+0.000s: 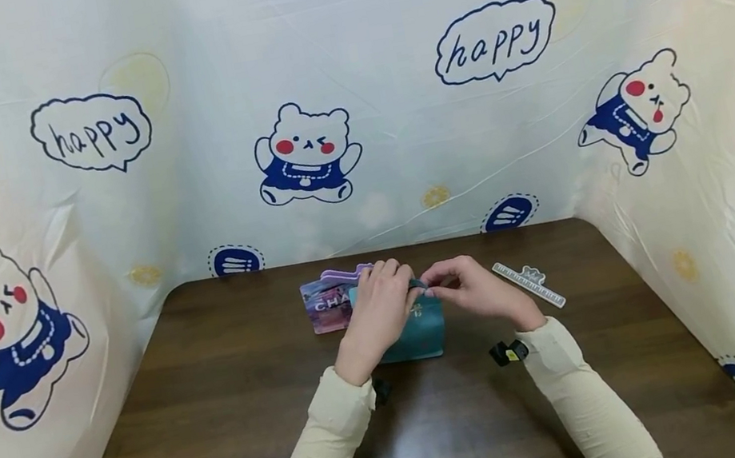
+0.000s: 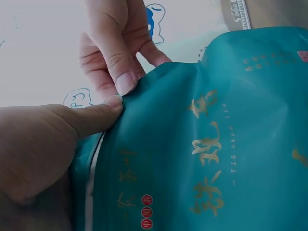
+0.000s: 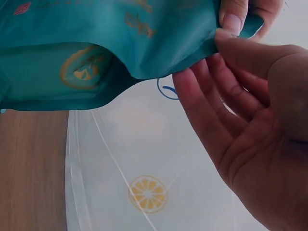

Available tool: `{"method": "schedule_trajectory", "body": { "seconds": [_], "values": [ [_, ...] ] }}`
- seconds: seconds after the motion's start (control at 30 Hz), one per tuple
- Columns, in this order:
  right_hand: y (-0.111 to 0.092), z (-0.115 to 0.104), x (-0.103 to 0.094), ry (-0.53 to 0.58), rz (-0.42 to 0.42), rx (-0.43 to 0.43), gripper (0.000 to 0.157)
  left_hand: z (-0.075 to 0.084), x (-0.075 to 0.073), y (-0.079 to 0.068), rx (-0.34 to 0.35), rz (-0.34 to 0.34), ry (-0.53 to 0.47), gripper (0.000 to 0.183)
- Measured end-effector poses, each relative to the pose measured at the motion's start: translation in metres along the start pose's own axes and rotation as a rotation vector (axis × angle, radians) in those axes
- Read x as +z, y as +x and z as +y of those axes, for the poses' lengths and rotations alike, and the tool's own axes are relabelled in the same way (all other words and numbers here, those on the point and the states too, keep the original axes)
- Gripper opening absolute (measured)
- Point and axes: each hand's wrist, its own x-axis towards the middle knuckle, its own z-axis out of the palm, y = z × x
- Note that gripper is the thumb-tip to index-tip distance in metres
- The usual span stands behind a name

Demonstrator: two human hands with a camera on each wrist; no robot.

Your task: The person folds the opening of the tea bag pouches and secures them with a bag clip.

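A teal tea pouch [image 1: 421, 333] with gold characters stands between both hands, raised at its top edge. My left hand [image 1: 382, 299] pinches that edge, its thumb [image 2: 96, 118] pressed on the front near a pale line across the pouch. Close beside it, my right hand [image 1: 475, 288] pinches the same edge between thumb and fingers [image 3: 207, 91]. The two thumbs nearly meet in the left wrist view. Behind the left hand, a purple strip [image 1: 339, 275] lies over a dark pink-and-blue pouch [image 1: 330, 308]; both are partly hidden.
To the right of the right hand lies a white ruler-like strip [image 1: 530, 284] with a cartoon figure. The brown wooden table [image 1: 229, 447] is enclosed by a printed cloth [image 1: 381, 137] at the back and sides.
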Motion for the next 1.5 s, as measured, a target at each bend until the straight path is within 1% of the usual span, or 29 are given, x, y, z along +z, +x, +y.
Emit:
{"method": "schedule_trajectory", "body": {
  "seconds": [0.13,0.27,0.37,0.47,0.57,0.67,0.8,0.93,1.03,1.13,1.2,1.43,1.5],
  "values": [
    [0.002,-0.001,-0.001,-0.029,-0.018,-0.026,0.017,-0.001,0.000,-0.001,0.001,0.004,-0.019,0.020],
    [0.002,-0.001,-0.003,-0.027,-0.021,-0.051,0.019,-0.002,0.001,-0.002,0.012,0.006,-0.021,0.021],
    [0.003,-0.004,-0.004,-0.022,-0.025,-0.059,0.020,-0.002,0.000,-0.002,0.013,-0.005,-0.013,0.023],
    [0.002,-0.014,-0.004,-0.008,-0.028,-0.063,0.020,-0.002,-0.001,-0.003,0.005,-0.023,-0.008,0.025],
    [0.000,-0.028,-0.004,0.018,-0.021,-0.048,0.018,-0.003,-0.001,-0.004,0.002,-0.038,-0.010,0.027],
    [-0.003,-0.034,-0.005,0.037,0.010,-0.030,0.018,-0.003,0.000,-0.002,0.003,-0.031,-0.011,0.028],
    [-0.002,-0.018,-0.003,0.014,0.069,-0.003,0.018,-0.005,0.001,0.000,0.011,-0.001,-0.015,0.026],
    [0.001,0.000,0.002,0.012,0.081,0.001,0.018,-0.007,0.002,-0.001,0.021,0.013,-0.013,0.023],
    [0.002,0.005,0.006,0.030,0.076,0.003,0.019,-0.008,0.002,-0.001,0.028,0.019,-0.017,0.021],
    [0.002,0.005,0.008,0.033,0.082,0.023,0.018,-0.009,0.002,-0.001,0.030,0.030,-0.031,0.021],
    [0.002,0.002,0.008,0.044,0.091,0.030,0.018,-0.009,0.002,-0.001,0.031,0.036,-0.041,0.021],
    [-0.003,-0.027,-0.001,0.102,0.076,0.042,0.021,-0.009,0.002,-0.001,0.021,0.034,-0.050,0.022],
    [-0.003,-0.028,-0.001,0.108,0.070,0.051,0.021,-0.010,0.003,-0.001,0.016,0.031,-0.052,0.022]
  ]
}}
